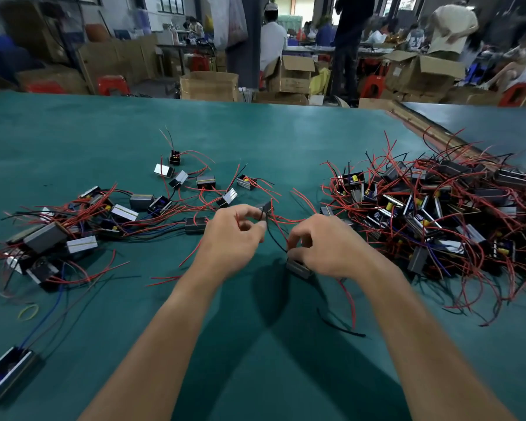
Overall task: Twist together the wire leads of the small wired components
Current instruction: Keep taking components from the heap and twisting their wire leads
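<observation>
Both hands curled, seemingly pinching leads.

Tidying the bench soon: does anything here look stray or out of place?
A yellow rubber band lies alone on the green table at the left, unlike the wired parts around it. One lone component sits apart at the near-left edge, away from the rest.

Bare forearms — bare hands, left and right.
</observation>
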